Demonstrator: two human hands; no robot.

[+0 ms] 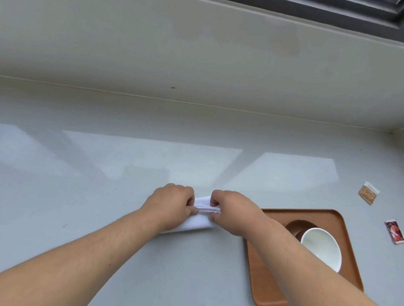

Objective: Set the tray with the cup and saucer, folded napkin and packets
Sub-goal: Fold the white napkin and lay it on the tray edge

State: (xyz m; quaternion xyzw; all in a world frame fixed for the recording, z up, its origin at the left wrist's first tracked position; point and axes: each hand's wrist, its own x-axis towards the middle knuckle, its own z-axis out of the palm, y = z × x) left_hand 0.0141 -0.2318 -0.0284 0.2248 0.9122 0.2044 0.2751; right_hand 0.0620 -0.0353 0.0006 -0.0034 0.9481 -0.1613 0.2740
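Bare forearms are extended forward over a pale grey bench (66,187), which is backed by a low cream wall beneath a dark window frame (363,10). Near the middle of the bench, the left hand (172,206) is closed on the left part of a white napkin (200,224), thumb pressed against curled fingers at its upper fold. Just beside it, almost touching, the right hand (233,213) is pinched on the same fold in the same manner, so that the cloth is held between the two hands and partly hidden beneath them. The napkin is seen lying on the bench, left of the tray and apart from it.

Further right, a brown rectangular tray (264,280) with rounded corners is set on the bench and is partly crossed by the right forearm. On it a dark brown saucer (297,225) is placed, and a white cup (322,247) is stood on the saucer. Beyond the tray, a clear packet of brown granules (368,192) is seen on the bench. Nearer the right edge, well apart from the tray, a red and white packet (395,231) is lying flat.
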